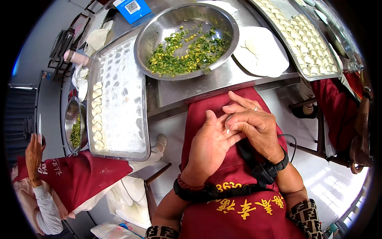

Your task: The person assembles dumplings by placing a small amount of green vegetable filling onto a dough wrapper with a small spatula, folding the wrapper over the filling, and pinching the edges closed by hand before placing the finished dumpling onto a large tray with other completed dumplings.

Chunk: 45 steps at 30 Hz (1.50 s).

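Observation:
My left hand (210,143) is palm up over my red apron (232,206), fingers spread. My right hand (253,125) bends over its fingers, with a small white bit, perhaps dough, at the right fingertips; whether it is held is unclear. Beyond them on the steel table (185,92) stands a large metal bowl (140,64) of chopped green and yellow filling (185,53), a utensil's handle at its near rim. To its right, a white plate (276,56) carries round dough wrappers (255,44). On the left, a floured metal tray (147,131) holds one column of dumplings (97,119).
A second tray (323,78) full of dumplings lies at the upper right. A co-worker (44,191) sits at the left near another filling bowl (67,125); another person (340,113) is at the right. A pink bottle (76,57) and a blue card (132,10) lie farther back.

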Motion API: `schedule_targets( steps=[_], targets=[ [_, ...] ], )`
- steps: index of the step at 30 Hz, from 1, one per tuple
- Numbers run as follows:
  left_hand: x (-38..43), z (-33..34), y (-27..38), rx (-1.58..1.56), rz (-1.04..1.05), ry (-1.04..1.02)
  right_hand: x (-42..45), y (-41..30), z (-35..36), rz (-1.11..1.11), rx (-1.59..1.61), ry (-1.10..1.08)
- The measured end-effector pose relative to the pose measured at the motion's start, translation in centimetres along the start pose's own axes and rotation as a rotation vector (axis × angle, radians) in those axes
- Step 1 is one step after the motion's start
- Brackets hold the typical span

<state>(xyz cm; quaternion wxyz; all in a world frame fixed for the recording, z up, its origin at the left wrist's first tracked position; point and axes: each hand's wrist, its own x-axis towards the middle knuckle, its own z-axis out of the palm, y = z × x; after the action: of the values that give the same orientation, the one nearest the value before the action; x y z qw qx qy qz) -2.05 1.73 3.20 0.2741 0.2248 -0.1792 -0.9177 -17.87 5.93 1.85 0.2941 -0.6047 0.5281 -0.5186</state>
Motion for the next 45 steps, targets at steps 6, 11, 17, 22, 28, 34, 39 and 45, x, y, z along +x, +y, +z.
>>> schedule_targets(
  steps=[6,11,17,22,28,34,39,45],
  targets=[
    [0.0,-0.3,0.1,-0.104,0.037,-0.004,-0.1,0.1,0.5,0.051,0.142,0.051],
    [0.1,-0.4,-0.4,-0.139,0.078,-0.009,-0.1,0.6,0.4,-0.026,0.111,0.025],
    [0.3,-1.8,-1.2,-0.070,0.118,-0.021,0.1,0.1,0.3,-0.034,0.109,0.042],
    [0.4,-1.2,-1.2,-0.163,0.141,-0.048,0.2,-0.1,0.5,-0.030,0.051,0.066],
    [0.4,-2.1,-1.6,-0.160,0.107,-0.058,0.1,0.4,-0.1,-0.124,-0.080,-0.023],
    [0.6,-1.0,-0.8,-0.236,0.083,-0.077,0.7,-0.6,0.4,-0.123,-0.101,0.127],
    [0.7,-2.0,-1.6,-0.383,0.100,-0.124,0.5,0.2,-0.7,-0.264,-0.319,-0.016],
    [0.6,-0.3,-0.8,-0.192,0.093,-0.020,0.5,-0.5,0.1,-0.086,-0.019,0.120]
  ],
)
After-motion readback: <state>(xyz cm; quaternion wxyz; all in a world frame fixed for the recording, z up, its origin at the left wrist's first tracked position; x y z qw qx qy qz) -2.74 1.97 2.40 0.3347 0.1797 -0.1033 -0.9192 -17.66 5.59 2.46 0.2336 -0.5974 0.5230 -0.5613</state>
